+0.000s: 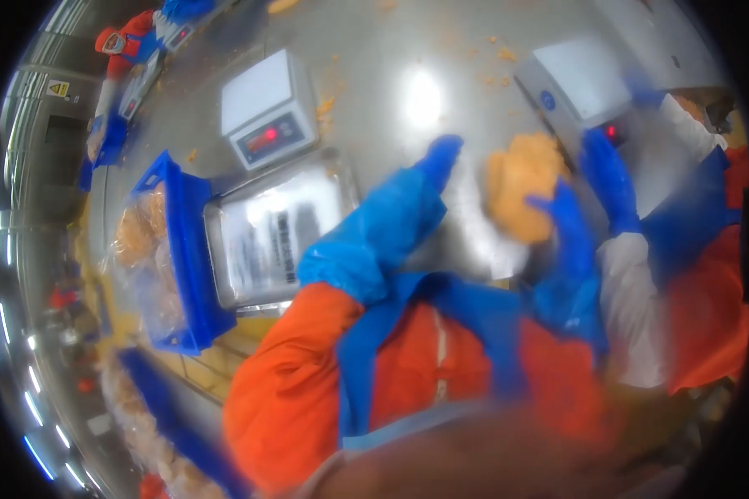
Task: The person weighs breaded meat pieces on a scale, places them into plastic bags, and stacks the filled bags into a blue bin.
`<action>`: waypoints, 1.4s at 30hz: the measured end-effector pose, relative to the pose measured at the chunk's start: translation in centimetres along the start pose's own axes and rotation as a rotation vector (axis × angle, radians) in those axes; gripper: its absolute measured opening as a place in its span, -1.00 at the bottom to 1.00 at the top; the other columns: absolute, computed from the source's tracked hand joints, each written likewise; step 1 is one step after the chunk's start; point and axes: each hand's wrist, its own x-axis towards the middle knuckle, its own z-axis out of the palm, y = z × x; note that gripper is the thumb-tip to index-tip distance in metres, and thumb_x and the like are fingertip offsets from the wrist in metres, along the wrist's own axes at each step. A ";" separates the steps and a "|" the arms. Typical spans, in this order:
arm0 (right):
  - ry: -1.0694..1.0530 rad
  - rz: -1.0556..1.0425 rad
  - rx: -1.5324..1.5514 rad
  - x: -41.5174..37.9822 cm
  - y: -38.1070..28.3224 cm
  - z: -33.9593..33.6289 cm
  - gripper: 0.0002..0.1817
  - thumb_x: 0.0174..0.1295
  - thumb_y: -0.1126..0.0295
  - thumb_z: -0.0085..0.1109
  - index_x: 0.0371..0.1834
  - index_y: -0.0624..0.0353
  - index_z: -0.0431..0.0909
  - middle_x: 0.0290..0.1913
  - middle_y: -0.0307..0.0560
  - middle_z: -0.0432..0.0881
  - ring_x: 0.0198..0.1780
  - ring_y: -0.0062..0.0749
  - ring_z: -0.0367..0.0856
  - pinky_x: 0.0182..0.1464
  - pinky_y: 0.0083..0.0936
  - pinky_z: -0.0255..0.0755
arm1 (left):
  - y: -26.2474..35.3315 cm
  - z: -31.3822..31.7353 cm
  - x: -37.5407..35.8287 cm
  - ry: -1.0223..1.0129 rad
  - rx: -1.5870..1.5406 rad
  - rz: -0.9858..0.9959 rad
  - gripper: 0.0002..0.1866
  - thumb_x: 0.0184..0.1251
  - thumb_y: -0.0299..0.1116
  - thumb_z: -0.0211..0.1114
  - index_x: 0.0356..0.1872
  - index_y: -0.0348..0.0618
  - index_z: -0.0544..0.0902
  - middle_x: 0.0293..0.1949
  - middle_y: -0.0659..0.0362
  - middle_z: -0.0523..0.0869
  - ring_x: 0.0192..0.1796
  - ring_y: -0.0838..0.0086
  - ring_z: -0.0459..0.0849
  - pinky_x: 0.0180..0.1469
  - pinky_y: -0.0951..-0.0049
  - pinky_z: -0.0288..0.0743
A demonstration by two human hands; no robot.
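Observation:
My right hand (567, 220), in a blue glove, has its thumb and fingers against a clump of orange-brown, breaded-looking food pieces (520, 183). The clump is held over the steel table, its far side out of sight. My left hand (439, 162), also gloved in blue, is to the left of the food and apart from it. Its fingers look stretched out, somewhat blurred, with nothing visible in them. Left of my left forearm lies a metal tray (347, 187) with a printed clear plastic bag (266, 237) in it.
A scale (262, 96) with a red display stands beyond the tray. Another scale (582, 79) is at the right, near a co-worker's gloved hand (609, 179). A blue crate (193, 258) of bagged food (146, 224) borders the tray. Crumbs dot the steel table (374, 83).

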 end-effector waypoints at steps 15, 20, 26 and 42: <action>-0.035 -0.224 -0.524 3.2 5.2 4.8 -0.35 -0.12 0.43 0.46 0.08 0.28 0.36 0.04 0.04 0.49 0.02 -0.27 0.54 0.03 -0.39 0.46 | -0.3 -10.5 -21.9 0.325 0.128 0.098 -0.70 0.39 -0.39 0.02 0.06 -0.23 0.56 0.00 0.09 0.61 0.02 0.40 0.58 0.13 0.40 0.40; -0.245 -0.476 -0.831 -0.6 4.2 12.3 -0.21 -0.15 0.43 0.44 0.26 0.13 0.31 0.18 0.10 0.36 0.12 -0.17 0.46 0.09 -0.36 0.39 | 5.0 -18.9 -27.1 0.402 1.572 0.297 -0.54 0.30 -0.16 0.11 0.17 -0.14 0.47 0.28 -0.06 0.34 0.36 0.11 0.20 0.36 0.06 0.02; -0.315 -0.552 -1.327 -2.5 6.9 15.7 -0.26 -0.06 0.38 0.34 0.30 0.00 0.30 0.12 0.28 0.40 0.01 0.16 0.51 0.00 -0.24 0.44 | -3.6 -26.8 -26.8 0.376 1.740 0.364 -0.38 0.14 -0.03 0.18 0.24 -0.05 0.39 0.41 -0.09 0.06 0.44 -0.03 -0.03 0.38 -0.08 -0.21; -0.230 -0.507 -0.973 -1.7 7.5 16.3 -0.27 -0.01 0.48 0.28 0.32 0.12 0.24 0.16 0.09 0.41 0.15 -0.09 0.45 0.12 -0.33 0.40 | 2.2 -23.4 -25.3 0.659 1.247 -0.078 -0.49 0.34 -0.26 -0.01 0.26 -0.30 0.26 0.19 -0.08 0.39 0.22 0.12 0.38 0.26 0.22 0.24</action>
